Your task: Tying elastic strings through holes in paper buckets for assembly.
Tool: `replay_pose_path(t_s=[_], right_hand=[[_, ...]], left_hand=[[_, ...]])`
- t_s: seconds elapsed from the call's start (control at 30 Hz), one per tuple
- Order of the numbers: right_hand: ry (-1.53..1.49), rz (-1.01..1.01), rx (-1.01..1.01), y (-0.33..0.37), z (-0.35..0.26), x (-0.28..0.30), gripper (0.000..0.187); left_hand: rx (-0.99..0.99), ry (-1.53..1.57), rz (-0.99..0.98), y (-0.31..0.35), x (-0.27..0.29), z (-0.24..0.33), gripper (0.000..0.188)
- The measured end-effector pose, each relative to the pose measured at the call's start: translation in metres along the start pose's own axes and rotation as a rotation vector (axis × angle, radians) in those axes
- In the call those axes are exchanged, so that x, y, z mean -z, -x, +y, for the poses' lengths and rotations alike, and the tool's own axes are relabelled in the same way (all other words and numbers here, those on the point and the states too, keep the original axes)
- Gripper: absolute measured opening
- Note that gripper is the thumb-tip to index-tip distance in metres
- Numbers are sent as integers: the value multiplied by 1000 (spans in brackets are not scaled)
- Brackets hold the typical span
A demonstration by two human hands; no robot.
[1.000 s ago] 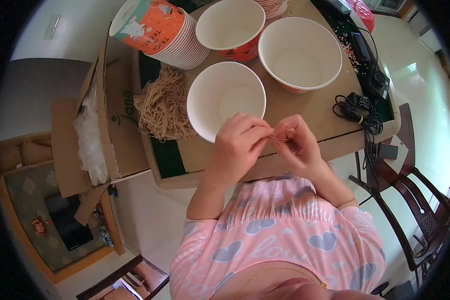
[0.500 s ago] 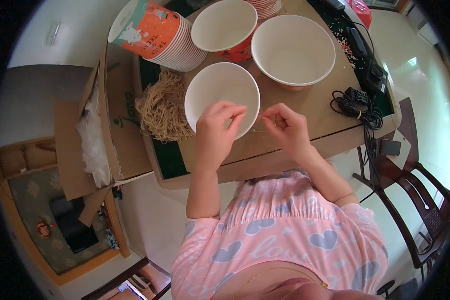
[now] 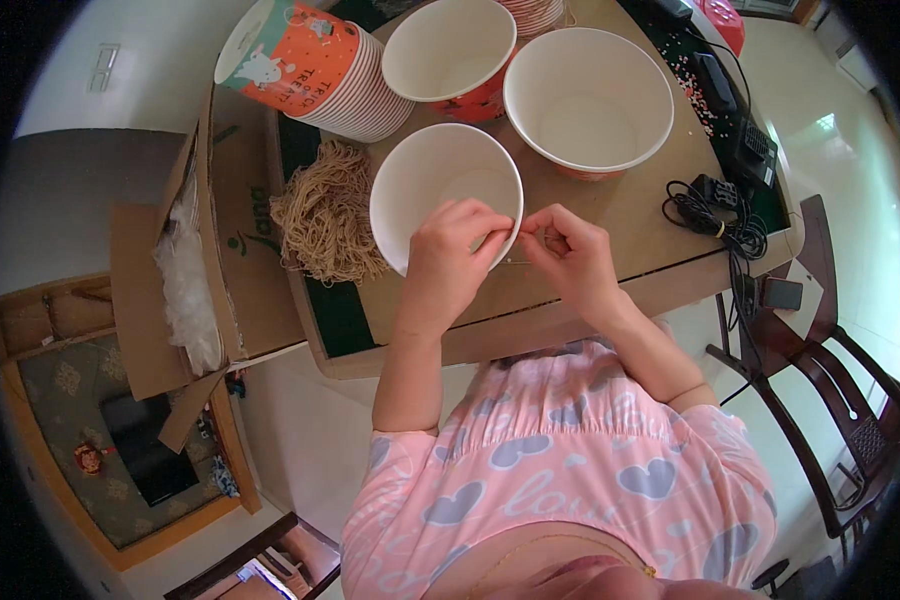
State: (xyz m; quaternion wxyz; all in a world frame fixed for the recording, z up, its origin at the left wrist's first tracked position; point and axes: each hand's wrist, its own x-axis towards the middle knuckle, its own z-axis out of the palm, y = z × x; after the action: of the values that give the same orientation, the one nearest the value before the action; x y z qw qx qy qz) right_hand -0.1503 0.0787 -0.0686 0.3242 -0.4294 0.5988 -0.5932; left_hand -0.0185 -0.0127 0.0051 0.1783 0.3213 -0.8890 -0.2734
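Note:
A round white-lined paper bucket [image 3: 410,190] stands near the table's front edge. My left hand [image 3: 455,250] reaches over it, thumb and forefinger pinched together at the right rim. Just outside that rim is my right hand [image 3: 575,250], its fingers closed in a pinch almost touching the left fingertips. What sits between the fingertips is too small to make out. Left of the bucket lies a tangled heap of tan string [image 3: 328,215]. Behind stand another bucket [image 3: 450,50] with a red outside and a wider one [image 3: 590,100], both with white insides.
A tilted stack of printed orange buckets [image 3: 320,70] lies at the back left. An open cardboard box [image 3: 255,240] with clear plastic adjoins the table's left side. Coiled black cables [image 3: 715,215] and small scattered beads [image 3: 692,95] are on the right. A dark wooden chair [image 3: 820,350] stands beyond.
My left hand has moved slightly right and its fingertips have closed up to the bucket's right rim, near my right fingertips. The right hand has shifted only a little.

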Motion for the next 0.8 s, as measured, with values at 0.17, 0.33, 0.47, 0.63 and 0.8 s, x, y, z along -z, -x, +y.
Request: replay_pose_path(t_s=[0.17, 0.33, 0.47, 0.63, 0.8], right_hand=[[12, -28, 27, 2, -9, 1, 16], [-47, -48, -18, 10, -18, 4, 21], [-79, -44, -46, 10, -14, 3, 15], [-50, -42, -43, 14, 4, 5, 11], [-361, -122, -94, 24, -19, 18, 7]], left_hand=[[41, 30, 58, 2, 0, 4, 9], [208, 153, 98, 9, 8, 3, 6], [175, 181, 102, 9, 7, 2, 5], [124, 144, 103, 12, 10, 8, 7], [-160, -23, 133, 27, 17, 31, 27]])
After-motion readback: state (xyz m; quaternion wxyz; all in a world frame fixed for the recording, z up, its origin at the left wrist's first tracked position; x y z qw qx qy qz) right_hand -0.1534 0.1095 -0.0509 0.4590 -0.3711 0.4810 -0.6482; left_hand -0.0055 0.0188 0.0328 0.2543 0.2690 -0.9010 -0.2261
